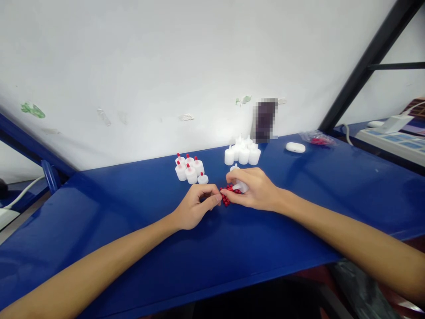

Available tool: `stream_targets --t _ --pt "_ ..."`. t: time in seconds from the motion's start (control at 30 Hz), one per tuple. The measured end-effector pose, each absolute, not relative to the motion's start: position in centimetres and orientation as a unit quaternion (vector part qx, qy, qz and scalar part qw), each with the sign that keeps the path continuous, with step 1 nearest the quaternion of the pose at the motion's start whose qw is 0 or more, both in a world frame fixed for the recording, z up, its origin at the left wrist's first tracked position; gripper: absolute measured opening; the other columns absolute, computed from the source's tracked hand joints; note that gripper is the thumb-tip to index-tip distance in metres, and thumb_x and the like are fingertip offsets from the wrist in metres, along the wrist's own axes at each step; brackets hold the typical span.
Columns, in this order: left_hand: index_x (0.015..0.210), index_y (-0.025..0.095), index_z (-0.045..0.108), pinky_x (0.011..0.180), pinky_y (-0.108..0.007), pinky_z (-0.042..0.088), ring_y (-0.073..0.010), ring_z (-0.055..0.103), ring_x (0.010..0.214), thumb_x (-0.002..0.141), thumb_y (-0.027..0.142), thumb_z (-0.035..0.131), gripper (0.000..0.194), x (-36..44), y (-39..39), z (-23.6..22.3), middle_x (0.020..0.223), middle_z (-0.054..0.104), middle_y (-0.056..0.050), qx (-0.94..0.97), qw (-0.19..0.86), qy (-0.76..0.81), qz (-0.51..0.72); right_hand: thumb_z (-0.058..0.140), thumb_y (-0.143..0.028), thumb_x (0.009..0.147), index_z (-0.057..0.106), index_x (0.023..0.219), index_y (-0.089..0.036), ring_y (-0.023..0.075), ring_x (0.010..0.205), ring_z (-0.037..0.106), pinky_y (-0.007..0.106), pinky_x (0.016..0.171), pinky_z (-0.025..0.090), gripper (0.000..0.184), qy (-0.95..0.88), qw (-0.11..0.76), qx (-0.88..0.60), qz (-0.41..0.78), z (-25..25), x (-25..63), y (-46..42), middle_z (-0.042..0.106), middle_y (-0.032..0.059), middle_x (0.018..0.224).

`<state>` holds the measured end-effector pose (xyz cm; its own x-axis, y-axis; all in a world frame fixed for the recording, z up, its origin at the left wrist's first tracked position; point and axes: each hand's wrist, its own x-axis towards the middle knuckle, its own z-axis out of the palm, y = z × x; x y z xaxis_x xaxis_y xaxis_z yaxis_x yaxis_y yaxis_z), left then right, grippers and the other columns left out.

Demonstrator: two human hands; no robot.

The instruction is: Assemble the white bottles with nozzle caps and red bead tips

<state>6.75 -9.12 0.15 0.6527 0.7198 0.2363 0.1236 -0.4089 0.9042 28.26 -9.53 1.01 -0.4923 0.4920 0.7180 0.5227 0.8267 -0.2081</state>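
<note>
My right hand [255, 188] is closed around a small white nozzle bottle [243, 187], tipped so its spout points left; the fingers hide much of its body. A red tip cap [230, 188] sits at the spout's end, beside my right thumb. My left hand [195, 204] is pinched, its thumb and fingertips meeting close to the right thumb; what they hold, if anything, is hidden. Beneath the fingertips lies a heap of small red caps [226, 201]. Just behind my right hand stands another white bottle [235, 167], partly covered.
Several white bottles with red tips [191, 174] stand behind my left hand. Near the wall are several uncapped white bottles [244, 155]. On the blue table [133, 199] to the right lie a white oval case [295, 147] and a clear bag with red pieces [318, 140].
</note>
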Motion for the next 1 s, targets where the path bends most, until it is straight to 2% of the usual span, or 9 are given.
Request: stream_targets --t 0.13,0.43,0.6,0.7,0.83,1.0 --pt "0.073 0.014 0.061 0.053 -0.022 0.033 -0.0091 0.043 0.054 0.093 0.042 0.055 0.035 6.74 -9.11 0.04 0.058 0.051 0.002 0.784 0.461 0.274 0.312 0.062 -0.037 0.088 0.059 0.075 -0.019 0.0097 0.051 0.053 0.023 0.052 0.04 0.022 -0.854 0.428 -0.293 -0.029 1.08 28.37 -9.48 0.063 -0.0018 0.061" --pt "0.073 0.014 0.06 0.054 -0.023 0.033 -0.0092 0.043 0.054 0.094 0.04 0.054 0.034 6.66 -9.14 0.03 0.059 0.051 0.002 0.794 0.45 0.269 0.308 0.046 -0.038 0.094 0.053 0.058 -0.019 0.011 0.048 0.042 0.027 0.053 0.031 0.042 -0.87 0.369 -0.323 -0.044 1.03 28.88 -8.95 0.052 -0.0011 0.051" --pt "0.073 0.015 0.06 0.053 -0.023 0.031 -0.0096 0.041 0.053 0.094 0.042 0.053 0.036 6.66 -9.12 -0.06 0.057 0.05 0.002 0.799 0.439 0.276 0.304 0.053 -0.042 0.09 0.051 0.055 -0.02 0.0104 0.047 0.04 0.027 0.056 0.032 0.041 -0.86 0.391 -0.323 -0.056 0.91 28.56 -8.88 0.051 -0.002 0.049" --pt "0.072 0.015 0.061 0.052 -0.023 0.03 -0.0094 0.04 0.052 0.094 0.042 0.053 0.036 6.68 -9.13 -0.02 0.056 0.049 0.003 0.804 0.432 0.272 0.306 0.054 -0.043 0.09 0.051 0.055 -0.019 0.0098 0.048 0.039 0.027 0.055 0.031 0.043 -0.862 0.377 -0.333 -0.065 0.89 28.36 -8.98 0.051 -0.0022 0.05" --pt "0.072 0.015 0.06 0.052 -0.024 0.03 -0.0089 0.039 0.052 0.095 0.04 0.054 0.034 6.7 -9.22 0.04 0.056 0.049 0.003 0.803 0.434 0.264 0.312 0.05 -0.043 0.096 0.055 0.062 -0.018 0.0101 0.051 0.043 0.027 0.053 0.028 0.042 -0.876 0.33 -0.347 -0.066 0.97 28.23 -9.28 0.052 -0.0016 0.057" --pt "0.072 0.015 0.059 0.055 -0.024 0.031 -0.0091 0.041 0.054 0.095 0.037 0.053 0.033 6.75 -9.26 0.05 0.058 0.049 0.003 0.803 0.437 0.251 0.318 0.045 -0.044 0.1 0.057 0.08 -0.018 0.0118 0.059 0.052 0.025 0.055 0.032 0.035 -0.879 0.341 -0.331 -0.048 1.28 28.2 -9.62 0.059 0.0004 0.068"
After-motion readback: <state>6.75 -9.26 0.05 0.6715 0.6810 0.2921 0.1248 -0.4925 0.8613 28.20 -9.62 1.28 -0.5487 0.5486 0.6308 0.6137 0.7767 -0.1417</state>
